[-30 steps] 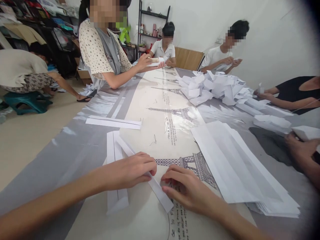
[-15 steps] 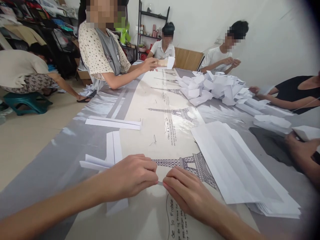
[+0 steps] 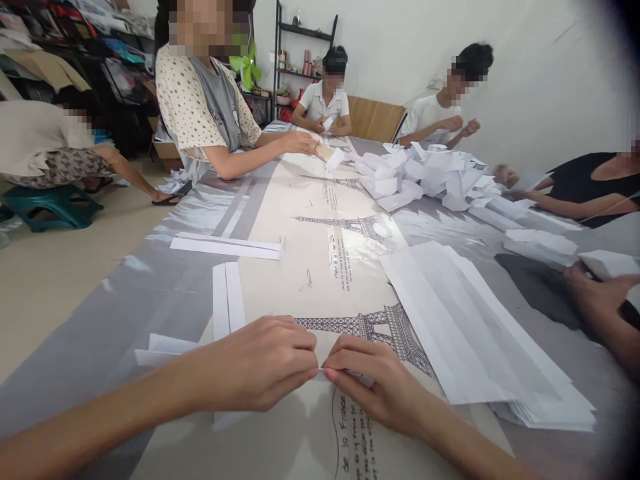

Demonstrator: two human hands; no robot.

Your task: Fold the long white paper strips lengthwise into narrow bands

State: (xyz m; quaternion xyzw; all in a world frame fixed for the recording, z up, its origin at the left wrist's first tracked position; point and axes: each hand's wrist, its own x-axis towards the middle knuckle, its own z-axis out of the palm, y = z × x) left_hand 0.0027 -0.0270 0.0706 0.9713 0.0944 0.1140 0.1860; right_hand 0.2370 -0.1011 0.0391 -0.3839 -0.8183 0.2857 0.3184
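Observation:
My left hand (image 3: 270,367) is closed in a pinch on a folded white paper (image 3: 167,348), whose flared end sticks out to the left beyond my wrist. Facing it, my right hand (image 3: 377,377) pinches the same paper; only a thin edge shows between the fingertips, and my hands hide most of the rest. A folded paper strip (image 3: 227,287) lies on the table, partly covered by my left forearm. Farther off, another folded paper strip (image 3: 225,245) lies crosswise. To the right of my right hand is a stack of white paper sheets (image 3: 465,327).
A heap of folded paper pieces (image 3: 420,173) covers the table's far right. Several people sit or stand around the table (image 3: 115,313), some handling paper. Another person's hand (image 3: 600,293) is at the right edge. At left, someone crouches on a green stool (image 3: 53,207).
Both hands have tilted and shifted slightly, and the paper's flared end has swung left and toward me. Across the table, the standing person has lowered the piece in their hands.

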